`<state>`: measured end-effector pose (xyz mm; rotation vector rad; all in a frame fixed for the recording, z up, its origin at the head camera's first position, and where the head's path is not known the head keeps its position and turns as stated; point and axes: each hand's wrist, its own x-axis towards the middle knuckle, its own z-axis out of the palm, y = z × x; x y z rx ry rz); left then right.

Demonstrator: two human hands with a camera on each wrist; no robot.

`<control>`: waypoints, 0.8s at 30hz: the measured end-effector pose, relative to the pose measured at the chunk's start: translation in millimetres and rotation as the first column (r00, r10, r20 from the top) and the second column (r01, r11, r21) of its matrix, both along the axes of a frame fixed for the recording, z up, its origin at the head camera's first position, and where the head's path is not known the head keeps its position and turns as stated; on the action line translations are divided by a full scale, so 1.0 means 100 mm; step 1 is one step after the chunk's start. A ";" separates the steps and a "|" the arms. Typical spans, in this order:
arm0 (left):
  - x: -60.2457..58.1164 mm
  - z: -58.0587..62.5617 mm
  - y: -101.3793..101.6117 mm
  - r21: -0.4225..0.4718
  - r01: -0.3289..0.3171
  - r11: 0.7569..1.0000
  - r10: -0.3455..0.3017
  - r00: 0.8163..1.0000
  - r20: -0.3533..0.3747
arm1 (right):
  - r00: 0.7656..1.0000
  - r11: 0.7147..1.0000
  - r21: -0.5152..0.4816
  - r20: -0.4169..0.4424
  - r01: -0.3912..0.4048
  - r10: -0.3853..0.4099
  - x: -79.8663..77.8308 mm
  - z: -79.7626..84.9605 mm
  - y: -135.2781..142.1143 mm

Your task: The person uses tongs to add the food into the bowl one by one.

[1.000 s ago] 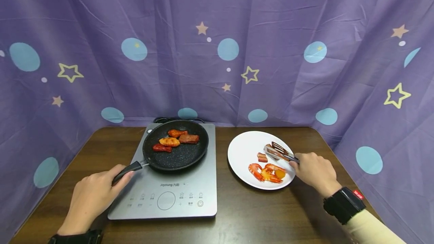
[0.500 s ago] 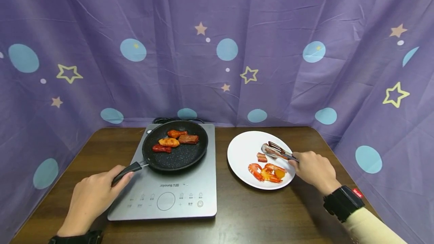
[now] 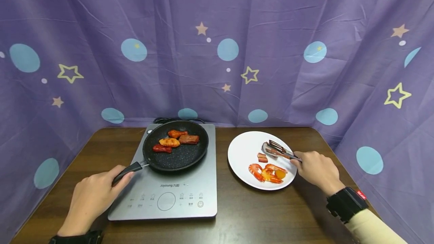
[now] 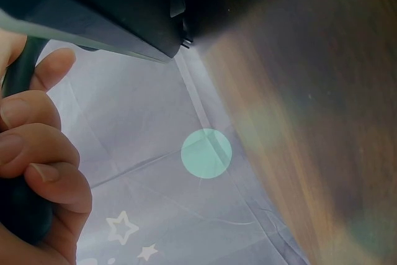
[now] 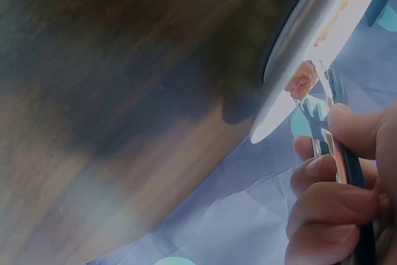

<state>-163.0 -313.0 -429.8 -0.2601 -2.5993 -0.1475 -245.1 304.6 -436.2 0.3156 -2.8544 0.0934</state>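
Note:
My left hand (image 3: 96,195) grips the black handle (image 3: 127,172) of a dark speckled frying pan (image 3: 173,162). In the left wrist view its fingers (image 4: 46,147) curl round that handle. Over the right part of a white plate (image 3: 240,150), my right hand (image 3: 318,170) holds metal tongs (image 3: 285,152) with a slotted end. The tong ends lie on either side of a brown piece of meat (image 5: 303,79), largely hidden by them in the head view. Close by on the plate are a small bacon piece (image 3: 262,157) and shrimp (image 3: 255,171) with an egg yolk (image 3: 280,174).
The pan sits on a silver induction cooker (image 3: 190,206), left of the plate. In it lie a drumstick (image 3: 177,133), a grilled yellow piece (image 3: 169,142), a brown meat slab (image 3: 189,139) and a red drumstick (image 3: 162,148). A purple curtain (image 3: 217,48) stands behind the wooden table (image 3: 244,214).
The tong ends have shifted slightly left and drawn closer together around the piece of meat. My left hand and the pan stay where they were.

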 end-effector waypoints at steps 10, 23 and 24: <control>-0.01 -0.01 0.00 0.005 -0.003 1.000 0.003 1.000 0.012 | 0.994 0.998 0.003 -0.083 -0.070 0.070 -0.02 0.20 -0.16; 0.00 0.00 0.00 -0.008 -0.007 1.000 0.007 1.000 0.013 | 0.944 0.965 0.022 -0.199 -0.263 0.262 -0.04 0.66 -0.95; 0.00 -0.01 0.00 -0.008 -0.005 1.000 0.005 1.000 0.012 | 0.939 0.960 0.026 -0.205 -0.278 0.277 -0.05 0.67 -1.02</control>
